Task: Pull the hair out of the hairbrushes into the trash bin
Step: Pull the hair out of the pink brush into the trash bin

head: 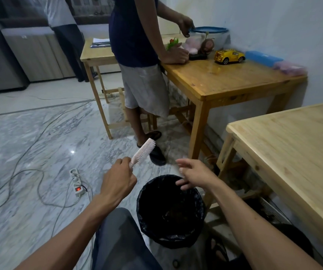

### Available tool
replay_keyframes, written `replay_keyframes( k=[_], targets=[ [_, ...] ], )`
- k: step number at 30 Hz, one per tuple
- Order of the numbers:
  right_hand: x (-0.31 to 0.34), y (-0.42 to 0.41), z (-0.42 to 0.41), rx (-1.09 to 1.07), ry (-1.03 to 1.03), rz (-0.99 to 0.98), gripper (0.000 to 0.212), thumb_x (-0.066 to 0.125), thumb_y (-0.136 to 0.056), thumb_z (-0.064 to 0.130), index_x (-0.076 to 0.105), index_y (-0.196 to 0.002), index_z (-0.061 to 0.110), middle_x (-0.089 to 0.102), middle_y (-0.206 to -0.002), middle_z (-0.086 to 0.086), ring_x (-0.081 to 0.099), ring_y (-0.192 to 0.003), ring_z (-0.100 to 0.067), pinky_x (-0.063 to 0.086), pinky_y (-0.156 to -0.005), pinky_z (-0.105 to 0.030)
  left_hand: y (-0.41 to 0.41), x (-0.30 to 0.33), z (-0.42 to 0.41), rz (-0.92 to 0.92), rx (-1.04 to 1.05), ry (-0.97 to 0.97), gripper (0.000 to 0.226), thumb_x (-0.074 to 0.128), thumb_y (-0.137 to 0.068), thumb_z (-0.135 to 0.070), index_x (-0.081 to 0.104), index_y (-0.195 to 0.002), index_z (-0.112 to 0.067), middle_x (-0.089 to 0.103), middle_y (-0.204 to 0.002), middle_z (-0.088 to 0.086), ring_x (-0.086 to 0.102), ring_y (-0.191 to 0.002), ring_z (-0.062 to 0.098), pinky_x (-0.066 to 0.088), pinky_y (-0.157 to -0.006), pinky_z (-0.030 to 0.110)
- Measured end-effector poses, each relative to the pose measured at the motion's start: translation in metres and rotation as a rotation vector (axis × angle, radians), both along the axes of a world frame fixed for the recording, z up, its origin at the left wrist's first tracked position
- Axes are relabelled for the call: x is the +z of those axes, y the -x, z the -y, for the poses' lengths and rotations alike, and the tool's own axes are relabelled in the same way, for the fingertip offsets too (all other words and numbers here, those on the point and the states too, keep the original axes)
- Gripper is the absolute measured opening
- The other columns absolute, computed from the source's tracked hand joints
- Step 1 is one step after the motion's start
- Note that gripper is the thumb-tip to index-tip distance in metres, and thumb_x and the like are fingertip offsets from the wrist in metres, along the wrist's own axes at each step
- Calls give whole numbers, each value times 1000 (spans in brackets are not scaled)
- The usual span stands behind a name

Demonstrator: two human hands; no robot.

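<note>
Hairbrush cleaning centres on the round black plastic-lined trash bin [170,211], which stands on the marble floor between your knees, so keep every pull above its mouth. Your left hand [117,182] is closed around the handle of the slim pink bristled hairbrush [143,153], which tilts up and away, left of the bin. Your right hand [192,174] hovers spread and empty over the far rim. Bring the bristles over the opening, then pinch strands near their roots.
</note>
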State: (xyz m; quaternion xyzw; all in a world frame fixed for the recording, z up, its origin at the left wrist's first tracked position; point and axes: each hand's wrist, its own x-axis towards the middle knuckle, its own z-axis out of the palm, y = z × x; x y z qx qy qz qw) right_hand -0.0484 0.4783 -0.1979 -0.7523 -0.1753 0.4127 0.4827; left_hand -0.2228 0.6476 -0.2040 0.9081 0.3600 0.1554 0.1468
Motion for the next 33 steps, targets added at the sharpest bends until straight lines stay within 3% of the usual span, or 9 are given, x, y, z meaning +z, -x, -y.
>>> replay_keyframes(
  k=[3,7,10,12,15,19,23,28,33],
  targets=[
    [6,3,-4,-46,-3,-105,64,31,-105,-4,21,-164,16,27,-168,-14,77,-92,-31,64,-56,-32,-5,3,6,63,-9,29,26,44,-102,-23,58,-122,-13,64,-103,10,59,-78,31,48,-64,42],
    [15,-4,-2,-25,21,135,55,43,-98,-13,54,-147,9,56,-150,-9,77,-69,-20,61,-52,-26,-10,7,13,106,-50,46,29,47,-101,-23,60,-124,-13,67,-105,11,60,-80,31,49,-65,43],
    [17,-9,1,-27,32,351,35,77,-91,15,72,-126,14,75,-110,-2,74,-79,-17,63,-77,-38,-14,9,18,130,-59,81,28,49,-100,-22,61,-123,-13,68,-102,11,59,-79,30,45,-63,40],
    [20,-10,1,-1,74,449,37,76,-92,36,73,-124,19,72,-110,3,67,-103,-15,55,-96,-39,-15,10,22,142,-66,103,27,51,-99,-22,63,-122,-13,70,-99,11,58,-77,29,46,-64,40],
    [19,-8,-2,26,91,413,44,62,-98,48,67,-133,23,69,-126,2,63,-116,-17,51,-106,-43,-15,11,27,141,-83,127,26,51,-99,-22,63,-120,-13,70,-94,10,59,-76,29,48,-64,42],
    [11,-9,-10,-66,-14,99,59,63,-100,41,48,-149,12,62,-138,-9,74,-102,-23,64,-87,-40,-16,11,32,145,-95,153,26,52,-96,-22,65,-118,-15,64,-80,4,54,-67,26,37,-56,36],
    [13,-3,-19,-131,-161,-102,48,62,-102,35,57,-137,3,74,-113,-13,79,-89,-22,66,-70,-32,-22,17,40,136,-128,167,26,50,-93,-24,64,-115,-17,67,-79,5,54,-65,24,34,-55,35],
    [33,-2,-29,-240,-282,-113,24,64,-102,30,71,-104,7,77,-86,-8,74,-70,-16,64,-66,-27,-29,26,47,170,-109,148,26,52,-95,-41,60,-107,-18,72,-82,7,61,-70,28,36,-55,36],
    [51,-3,-29,-308,-289,-98,28,55,-106,29,69,-106,5,77,-81,-10,76,-67,-18,65,-72,-33,-31,41,56,185,-169,114,26,55,-96,-32,62,-115,-16,72,-84,6,60,-68,23,48,-58,41]
  ],
)
